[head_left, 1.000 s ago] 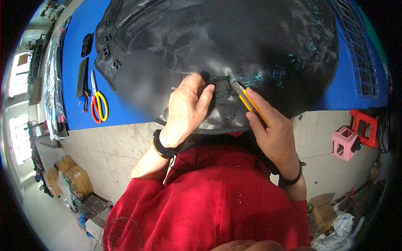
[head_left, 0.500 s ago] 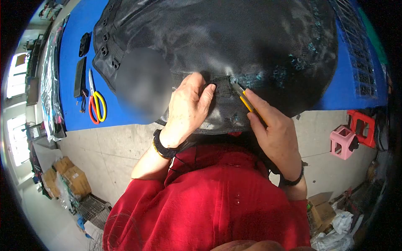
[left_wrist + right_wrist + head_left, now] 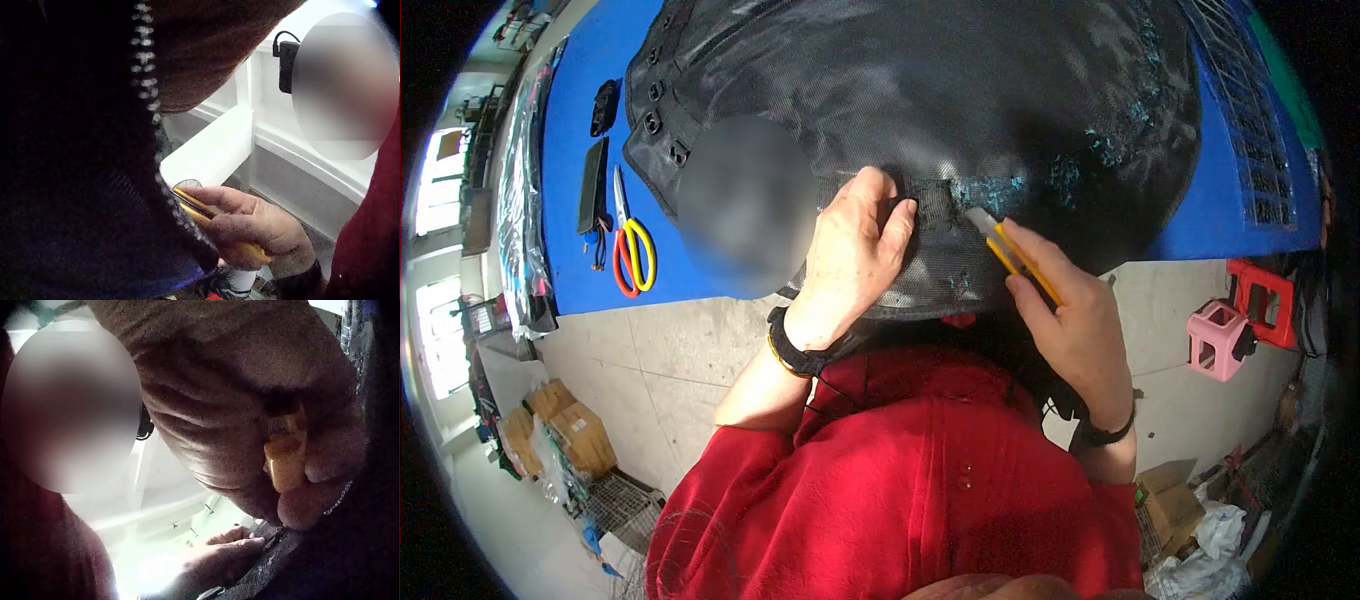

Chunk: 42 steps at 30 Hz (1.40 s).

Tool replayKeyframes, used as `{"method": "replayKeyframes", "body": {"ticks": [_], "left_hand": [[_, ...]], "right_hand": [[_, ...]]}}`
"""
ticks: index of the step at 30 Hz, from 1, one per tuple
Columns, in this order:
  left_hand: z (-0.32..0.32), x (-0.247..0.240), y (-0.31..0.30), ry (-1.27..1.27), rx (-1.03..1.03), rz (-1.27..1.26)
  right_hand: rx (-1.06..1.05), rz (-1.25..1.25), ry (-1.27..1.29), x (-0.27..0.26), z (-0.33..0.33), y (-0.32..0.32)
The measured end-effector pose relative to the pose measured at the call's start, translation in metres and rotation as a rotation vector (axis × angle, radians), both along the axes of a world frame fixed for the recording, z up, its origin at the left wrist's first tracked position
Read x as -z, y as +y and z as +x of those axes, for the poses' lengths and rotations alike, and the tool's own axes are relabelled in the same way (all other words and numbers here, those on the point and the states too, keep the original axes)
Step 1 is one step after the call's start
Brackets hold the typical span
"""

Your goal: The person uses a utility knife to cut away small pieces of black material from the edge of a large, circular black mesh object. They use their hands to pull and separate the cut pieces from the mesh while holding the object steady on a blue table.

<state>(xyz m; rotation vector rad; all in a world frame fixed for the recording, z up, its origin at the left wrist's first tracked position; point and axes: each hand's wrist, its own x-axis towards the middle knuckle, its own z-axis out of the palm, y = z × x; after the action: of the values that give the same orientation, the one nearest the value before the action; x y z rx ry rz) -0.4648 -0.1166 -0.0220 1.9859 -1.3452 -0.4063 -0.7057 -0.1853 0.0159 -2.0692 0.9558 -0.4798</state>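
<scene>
A large black mesh fabric piece (image 3: 920, 90) lies spread over the blue table (image 3: 580, 60), its near edge hanging over the table's front. My left hand (image 3: 855, 250) presses and pinches the fabric edge beside a small black patch (image 3: 935, 205). My right hand (image 3: 1065, 310) grips a yellow utility knife (image 3: 1015, 255), its blade tip pointing at the patch, just right of it. The left wrist view shows the right hand (image 3: 256, 228) with the knife (image 3: 200, 209) under the mesh edge (image 3: 156, 187). In the right wrist view the knife's yellow end (image 3: 284, 459) shows inside the curled fingers.
Red-and-yellow scissors (image 3: 632, 250) and black strap pieces (image 3: 595, 185) lie on the table's left part. A pink stool (image 3: 1220, 340) and a red stool (image 3: 1265, 300) stand on the floor at the right. Cardboard boxes (image 3: 575, 425) sit lower left. Teal marks (image 3: 1100, 150) dot the mesh.
My right hand has drawn the knife slightly right and down, away from the patch. The left hand stays pressed on the fabric edge.
</scene>
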Motion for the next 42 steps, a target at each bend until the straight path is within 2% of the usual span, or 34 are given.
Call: {"method": "replayKeyframes", "body": {"ticks": [6, 13, 28, 33, 36, 39, 42], "left_hand": [[0.000, -0.007, 0.001, 0.012, 0.025, 0.073], [0.003, -0.001, 0.003, 0.022, 0.031, 0.010], [0.001, -0.006, 0.002, 0.042, 0.020, 0.061], [-0.002, -0.013, 0.001, 0.063, -0.019, 0.143], [-0.004, -0.005, 0.002, -0.024, -0.016, 0.007], [-0.007, -0.004, 0.002, -0.137, 0.015, -0.019], [-0.008, -0.007, 0.003, -0.133, 0.030, 0.067]], "right_hand": [[0.052, -0.094, -0.053, 0.011, 0.020, -0.005], [0.019, -0.152, -0.059, 0.019, 0.028, -0.009], [-0.001, -0.028, 0.020, 0.005, 0.018, -0.004], [0.021, -0.095, 0.012, 0.008, 0.015, 0.005], [0.032, -0.098, 0.068, 0.009, 0.013, 0.011], [0.030, -0.101, 0.087, 0.010, 0.008, 0.014], [0.022, -0.101, 0.043, 0.013, 0.003, 0.016]]}}
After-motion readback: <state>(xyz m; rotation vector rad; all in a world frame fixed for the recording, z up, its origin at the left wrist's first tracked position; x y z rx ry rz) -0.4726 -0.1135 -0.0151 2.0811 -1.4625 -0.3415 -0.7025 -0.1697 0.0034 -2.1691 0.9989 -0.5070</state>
